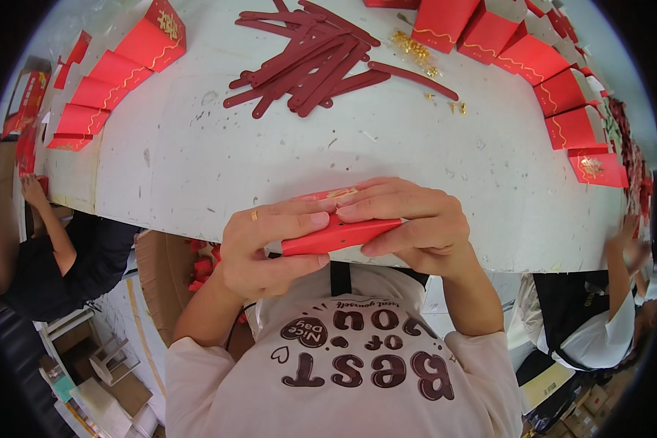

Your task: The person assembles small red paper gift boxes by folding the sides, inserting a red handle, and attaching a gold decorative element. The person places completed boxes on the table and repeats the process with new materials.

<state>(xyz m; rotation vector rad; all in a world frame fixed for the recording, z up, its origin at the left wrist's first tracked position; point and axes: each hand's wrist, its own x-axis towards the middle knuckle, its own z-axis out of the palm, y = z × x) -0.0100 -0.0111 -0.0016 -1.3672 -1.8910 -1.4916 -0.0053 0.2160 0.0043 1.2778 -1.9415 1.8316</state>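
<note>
Over the near edge of the white table, both hands grip a red paper box [343,235] with a small dark hole in the side that faces me. My left hand [266,241] wraps its left end, thumb along the lower edge and fingers over the top. At the right end, my right hand [416,223] pinches it the same way, its fingertips meeting the left ones at the upper edge. Gold print shows on the far face of the box, partly covered by fingers. Beyond the hands lies a loose pile of dark red strips [310,62] with holes at their ends.
Gold fasteners [415,52] lie right of the strips on the white table [175,160]. Red boxes [128,69] stand along the left side, more red boxes [529,62] along the right. A cardboard carton [164,274] with red pieces is below left. Other people work at both sides.
</note>
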